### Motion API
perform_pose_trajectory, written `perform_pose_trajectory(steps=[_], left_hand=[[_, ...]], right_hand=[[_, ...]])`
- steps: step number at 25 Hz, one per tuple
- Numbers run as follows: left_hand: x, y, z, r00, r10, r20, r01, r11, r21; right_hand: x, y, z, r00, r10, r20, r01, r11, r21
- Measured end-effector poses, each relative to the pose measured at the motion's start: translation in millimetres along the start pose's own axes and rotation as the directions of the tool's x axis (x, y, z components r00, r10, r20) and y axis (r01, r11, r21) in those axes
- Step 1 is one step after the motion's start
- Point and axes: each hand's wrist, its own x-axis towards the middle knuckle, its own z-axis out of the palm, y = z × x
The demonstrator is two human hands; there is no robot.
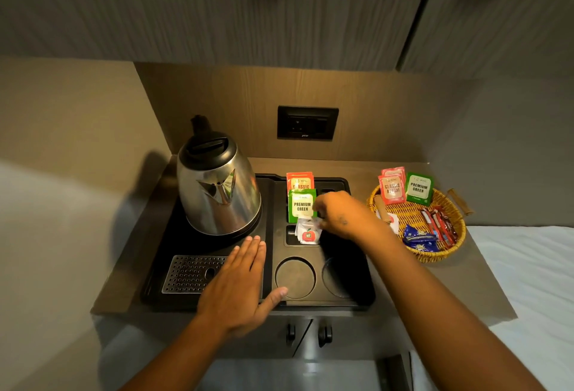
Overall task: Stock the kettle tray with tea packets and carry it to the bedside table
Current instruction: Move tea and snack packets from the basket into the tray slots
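A black kettle tray [357,291] lies on a small counter, with a steel kettle [217,185] on its left half. In the tray's back slots stand an orange Classic packet [299,181] and a green Premium Green packet [302,205]. My right hand [338,213] pinches a white packet with a red apple mark [307,232] over the slot in front of them. My left hand [242,282] rests flat, fingers spread, on the tray's front edge beside the metal drip grate [189,272]. Two round cup recesses [295,277] sit empty at the front.
A wicker basket [447,251] at the right holds more red Classic packets [392,188], a green packet [419,188], and red and blue sachets. A wall socket [307,123] sits behind the tray. Cupboard handles [324,333] show below the counter; white bedding [534,282] lies at the right.
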Motion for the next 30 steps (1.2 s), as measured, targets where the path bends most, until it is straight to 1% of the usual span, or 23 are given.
perform_pose_trajectory(steps=[2, 3, 5, 6, 7, 9, 10, 12, 16, 21, 24, 26, 28, 30], left_hand=[[1.5, -0.9, 1.9, 1.0, -0.009, -0.007, 0.009, 1.0, -0.007], [2.0, -0.9, 3.3, 1.0, -0.008, -0.011, 0.007, 1.0, -0.006], [2.3, -0.7, 4.8, 1.0, 0.0, -0.027, 0.0, 1.0, -0.004], [2.2, -1.0, 4.8, 1.0, 0.002, -0.029, -0.002, 1.0, -0.007], [2.3, -1.6, 4.8, 1.0, 0.002, -0.028, -0.002, 1.0, -0.008], [2.6, -1.4, 4.6, 1.0, 0.004, -0.018, -0.004, 1.0, -0.003], [2.6, -1.2, 4.2, 1.0, 0.006, -0.015, -0.006, 1.0, 0.0], [2.1, -1.4, 3.9, 1.0, 0.011, -0.007, -0.011, 1.0, 0.002], [3.0, -0.9, 1.8, 1.0, 0.011, 0.011, -0.011, 1.0, 0.004], [1.2, 0.0, -0.5, 1.0, 0.01, 0.023, -0.01, 1.0, 0.004], [1.0, 1.0, -2.0, 1.0, 0.002, 0.024, -0.002, 1.0, 0.01], [1.4, 1.3, -2.8, 1.0, 0.002, 0.026, -0.002, 1.0, 0.014], [2.2, 1.8, -3.2, 1.0, -0.001, 0.026, 0.0, 1.0, 0.016], [1.6, 2.0, -3.1, 0.999, 0.0, 0.033, 0.0, 1.0, 0.014]], right_hand=[[-15.7, 42.5, -15.3, 0.988, 0.109, -0.107, -0.097, 0.99, 0.105], [-24.5, 70.9, -23.6, 0.976, 0.188, -0.114, -0.176, 0.978, 0.109], [-39.1, 125.2, -36.2, 0.931, 0.36, -0.061, -0.361, 0.932, -0.019], [-43.0, 146.4, -36.1, 0.905, 0.426, -0.007, -0.425, 0.902, -0.071], [-44.5, 160.6, -33.2, 0.887, 0.459, 0.057, -0.452, 0.887, -0.095], [-43.8, 174.7, -21.7, 0.88, 0.448, 0.158, -0.433, 0.893, -0.121], [-42.1, 177.9, -16.4, 0.884, 0.435, 0.169, -0.418, 0.899, -0.128], [-39.4, 180.9, -10.8, 0.892, 0.425, 0.151, -0.411, 0.904, -0.115], [-36.7, 183.2, -11.5, 0.895, 0.43, 0.119, -0.43, 0.902, -0.022], [-40.6, 185.3, -18.1, 0.907, 0.404, 0.116, -0.405, 0.914, -0.018], [-48.8, 185.1, -36.2, 0.883, 0.465, 0.057, -0.467, 0.865, 0.184], [-55.4, 179.6, -53.9, 0.87, 0.493, 0.01, -0.474, 0.83, 0.294], [-53.2, 161.6, -63.7, 0.857, 0.511, -0.065, -0.441, 0.795, 0.417], [-32.2, 127.4, -60.3, 0.851, 0.508, -0.136, -0.368, 0.761, 0.534]])
